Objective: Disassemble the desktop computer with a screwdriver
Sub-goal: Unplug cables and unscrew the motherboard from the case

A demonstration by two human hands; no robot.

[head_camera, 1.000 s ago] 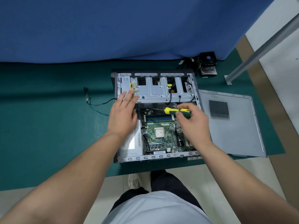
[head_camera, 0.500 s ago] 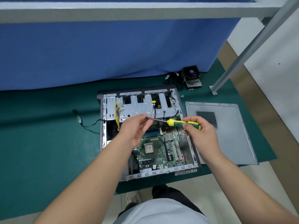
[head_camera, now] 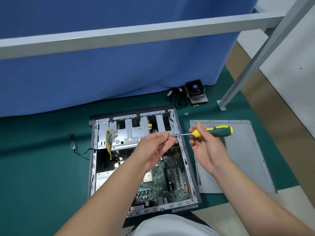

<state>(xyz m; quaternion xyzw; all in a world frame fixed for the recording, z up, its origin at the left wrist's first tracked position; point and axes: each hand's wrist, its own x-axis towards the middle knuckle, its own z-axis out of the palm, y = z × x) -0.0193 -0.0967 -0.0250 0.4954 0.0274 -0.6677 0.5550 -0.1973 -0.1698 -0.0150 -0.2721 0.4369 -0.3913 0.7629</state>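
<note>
Fingers of the left hand pinch the tip end of the screwdriver's metal shaft, while the right hand curls its fingers round the yellow collar of the screwdriver, whose green-and-yellow handle sticks out to the right; the tool lies level, held in the air above the right wall of the computer case. That case lies open on its side on a green mat, its near edge just ahead of the person's lap and its far edge close to a blue cloth hanging behind. Inside, the motherboard fills the near right part and a silver drive cage with a yellow-wired connector spans the far part. A black cable trails out over the left wall onto the mat, where broad bare mat lies to the left. Just beside the case's right wall, the removed grey side panel lies flat, its near corner reaching the mat's edge. Beyond the far right corner of the case sit a CPU cooler fan and a bundle of black cables, with a few small screws near them. A grey metal frame crosses overhead, its leg planted at the mat's right edge.
</note>
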